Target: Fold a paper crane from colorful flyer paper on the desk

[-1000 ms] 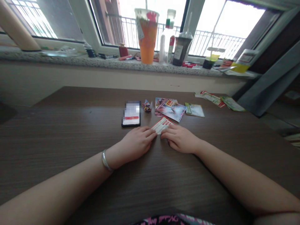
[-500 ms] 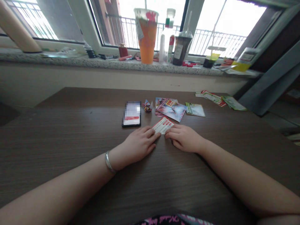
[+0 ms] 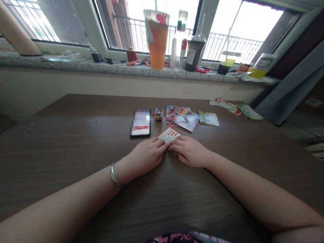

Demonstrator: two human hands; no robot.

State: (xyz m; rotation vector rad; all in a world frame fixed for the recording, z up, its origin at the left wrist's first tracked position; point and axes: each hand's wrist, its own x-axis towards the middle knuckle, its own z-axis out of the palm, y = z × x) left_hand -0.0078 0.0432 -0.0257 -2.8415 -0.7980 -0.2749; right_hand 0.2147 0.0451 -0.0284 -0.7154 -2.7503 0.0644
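Observation:
A small white paper sheet with a red border and red printed boxes lies on the brown table before me. My left hand, with a silver bangle at its wrist, has its fingers closed at the sheet's lower left edge. Opposite it, my right hand is curled with its fingertips on the lower right edge. The two hands almost meet at the near corner, and my fingers cover that part of the sheet. Just beyond are a phone, a small folded paper piece and a pile of colourful printed papers.
Green-edged papers lie right of the pile, with more leaflets at the table's far right. Along the granite windowsill stand a tall orange drink cup, a dark cup, bottles and small items.
Both hands have drawn closer together at the sheet's near corner. My left fingers, stretched out before, are now curled in. The view has shifted slightly.

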